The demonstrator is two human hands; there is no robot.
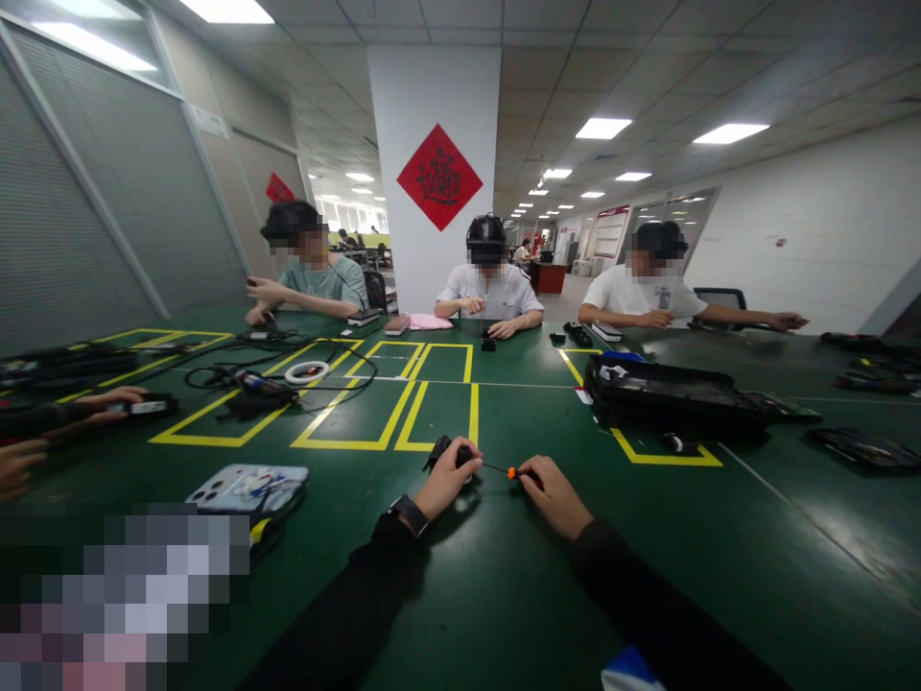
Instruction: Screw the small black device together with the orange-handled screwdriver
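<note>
My left hand is closed around a small black part, whose exact kind I cannot make out. Its far end sticks out beyond my fingers, a little above the green table. In my right hand is a screwdriver with an orange collar and a thin dark shaft. The shaft points left, and its tip reaches the left hand's fingers and the black part; whether it sits in a screw is hidden. Most of the screwdriver's handle is covered by my right fingers.
A black tray stands at the right, with a small black-and-white piece before it. A light blue case lies to the left. Beyond are black cables and a white ring. Several people sit around the table; another person's hands are at far left.
</note>
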